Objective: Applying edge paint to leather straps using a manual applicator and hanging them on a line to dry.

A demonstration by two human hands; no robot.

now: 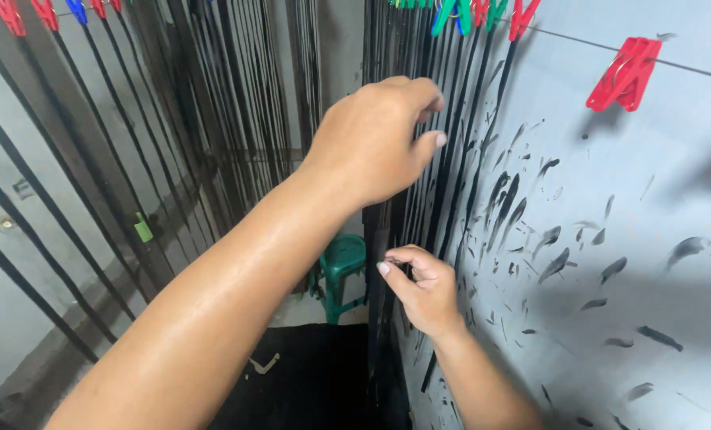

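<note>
Against the grey wall (pixel 650 263), splashed with black streaks, long black strips (pixel 451 159) hung in a tight curtain from coloured clothes pegs (pixel 483 12) on a line at twelve o'clock. The person's left hand (pixel 379 143) was raised among them, thumb and fingertips drawn close on one strip, though whether it was truly pinched I could not tell. Lower, toward six o'clock, the right hand (pixel 423 287) had its thumb and forefinger closed on a strip. More strips (pixel 93 159) hung along the wall at nine o'clock, so most of the hanging looked done. One red peg (pixel 626 73) at two o'clock held nothing, and I judged a few places remained. A green stool (pixel 341 271) stood behind the strips.
</note>
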